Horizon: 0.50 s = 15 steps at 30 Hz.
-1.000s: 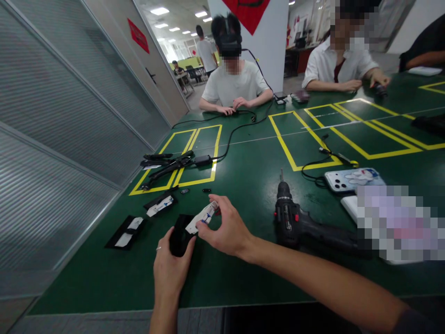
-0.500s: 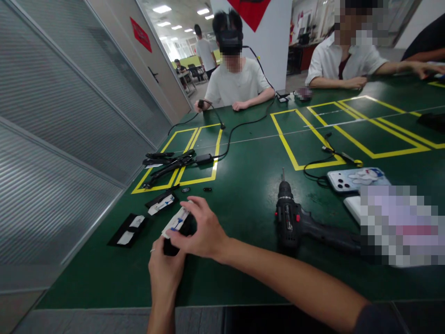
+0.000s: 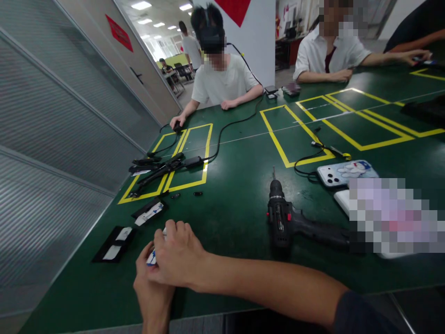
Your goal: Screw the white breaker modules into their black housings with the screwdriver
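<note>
Two flat black pieces are set beyond the grip and to its left; the nearer black piece (image 3: 120, 243) bears two white parts, and the farther black piece (image 3: 146, 207) bears a white part with blue marks (image 3: 149, 214). Whether these parts are seated in the black pieces or only laid on them cannot be told.

Straight past the farther piece, two small dark parts (image 3: 198, 193) are scattered, and beyond them a dark bundle (image 3: 162, 171) is laid across yellow tape outlines (image 3: 208, 153), with a black cabled block (image 3: 192, 161) at its end. At the far left, a dark object (image 3: 178, 126) is covered by a co-worker's hand (image 3: 176, 120). Well to the right of the grip, a drill (image 3: 280, 220) is laid on its side, bit pointing away; a phone (image 3: 347, 173) is placed farther right.

The white piece (image 3: 152, 257) is enclosed between the two hands, mostly hidden. It is pressed by the bent, bunched fingers of the right hand (image 3: 179, 255) from above, and clasped by the curled left hand (image 3: 152, 287) from the near left; the left fingertips cannot be made out.
</note>
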### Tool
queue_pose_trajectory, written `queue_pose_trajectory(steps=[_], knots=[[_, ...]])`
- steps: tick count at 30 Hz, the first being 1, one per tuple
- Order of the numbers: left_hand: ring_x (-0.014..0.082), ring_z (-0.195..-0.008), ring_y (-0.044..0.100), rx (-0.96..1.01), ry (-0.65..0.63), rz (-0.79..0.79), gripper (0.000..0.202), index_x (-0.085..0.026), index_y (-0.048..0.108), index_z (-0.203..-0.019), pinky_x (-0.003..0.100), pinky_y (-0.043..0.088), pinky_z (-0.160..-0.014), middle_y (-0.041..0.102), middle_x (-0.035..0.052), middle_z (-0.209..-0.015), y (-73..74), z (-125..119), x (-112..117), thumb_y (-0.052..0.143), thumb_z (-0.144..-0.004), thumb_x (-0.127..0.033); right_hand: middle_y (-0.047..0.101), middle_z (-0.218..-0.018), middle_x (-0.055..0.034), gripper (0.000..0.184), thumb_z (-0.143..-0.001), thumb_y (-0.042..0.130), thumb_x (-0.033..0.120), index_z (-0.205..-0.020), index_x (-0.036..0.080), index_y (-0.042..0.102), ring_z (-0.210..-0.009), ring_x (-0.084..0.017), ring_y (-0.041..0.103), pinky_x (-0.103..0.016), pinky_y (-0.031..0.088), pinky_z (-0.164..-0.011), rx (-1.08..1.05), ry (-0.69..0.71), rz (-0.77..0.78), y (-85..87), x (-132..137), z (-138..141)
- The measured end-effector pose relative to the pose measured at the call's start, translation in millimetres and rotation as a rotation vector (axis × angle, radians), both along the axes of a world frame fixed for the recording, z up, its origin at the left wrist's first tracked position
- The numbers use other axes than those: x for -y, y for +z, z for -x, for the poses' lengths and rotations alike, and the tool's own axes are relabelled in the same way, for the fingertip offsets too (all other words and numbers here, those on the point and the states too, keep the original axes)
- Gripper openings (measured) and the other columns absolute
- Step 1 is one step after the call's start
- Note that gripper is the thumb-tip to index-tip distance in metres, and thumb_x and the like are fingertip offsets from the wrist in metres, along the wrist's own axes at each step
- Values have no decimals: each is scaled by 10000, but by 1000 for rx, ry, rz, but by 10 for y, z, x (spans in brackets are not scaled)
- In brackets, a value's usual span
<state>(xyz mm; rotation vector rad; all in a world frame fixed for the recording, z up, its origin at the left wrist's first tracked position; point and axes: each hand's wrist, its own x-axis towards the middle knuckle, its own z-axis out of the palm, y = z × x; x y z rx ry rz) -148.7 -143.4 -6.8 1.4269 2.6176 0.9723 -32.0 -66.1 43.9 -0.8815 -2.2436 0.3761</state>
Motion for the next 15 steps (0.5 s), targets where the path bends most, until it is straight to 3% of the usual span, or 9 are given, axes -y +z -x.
queue_pose_trajectory(steps=[6,9,12,15], knots=[[334,-1005,637,7,14,-1,649,-196,449,-1312,449,507,-852,615,145,-1207,2,-68,-26,603,-700,-350,463,-960,-130,480,-773,656,428,-1044,51,531,-839,-269,468,-370,464,-703,60,30,2,-123,-46,-37],[332,-1072,612,-3,3,-63,626,-176,453,-1306,452,488,-905,591,160,-1244,-21,-63,-31,586,-714,-328,450,-1141,-182,574,-824,631,430,-1200,21,490,-991,-304,457,-417,449,-836,57,22,-49,-192,-39,-65],[318,-1063,618,-2,10,-75,582,-180,478,-1293,445,489,-902,604,151,-1232,5,-77,-41,575,-730,-293,256,-1397,-220,650,-905,582,478,-1337,27,404,-1220,-346,324,-491,329,-1020,71,-3,-96,-244,-42,-80],[307,-1023,634,-11,24,-45,544,-209,507,-1287,430,503,-857,634,130,-1197,51,-121,-40,568,-750,-273,121,-1475,-186,628,-952,544,487,-1388,72,363,-1280,-328,272,-494,294,-1055,83,80,-122,-269,-53,-116]])
